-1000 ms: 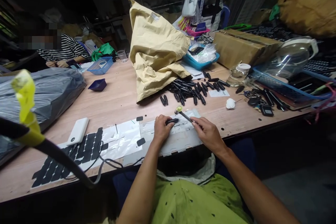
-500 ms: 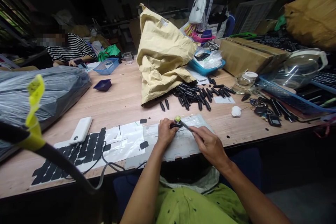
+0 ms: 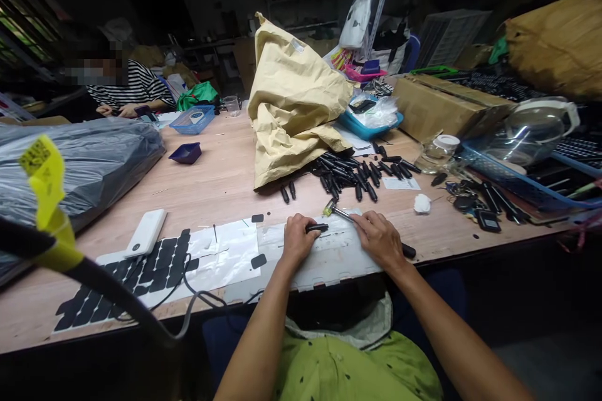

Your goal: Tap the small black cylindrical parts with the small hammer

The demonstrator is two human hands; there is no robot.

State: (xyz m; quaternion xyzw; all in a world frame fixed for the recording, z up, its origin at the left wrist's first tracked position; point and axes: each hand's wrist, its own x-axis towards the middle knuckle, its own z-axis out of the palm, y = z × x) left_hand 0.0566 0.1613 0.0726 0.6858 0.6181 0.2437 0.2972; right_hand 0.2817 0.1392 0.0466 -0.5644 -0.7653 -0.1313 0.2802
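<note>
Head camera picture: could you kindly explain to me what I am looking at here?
There is no machine: a person wears a camera on the head, so you look down at their own two bare hands at a wooden table. The left hand pinches a small black part on a white sheet. The right hand holds a small hammer with a yellowish head. Behind lie a pile of black parts and a tan paper sack. Far left sits another person in a striped shirt.
</note>
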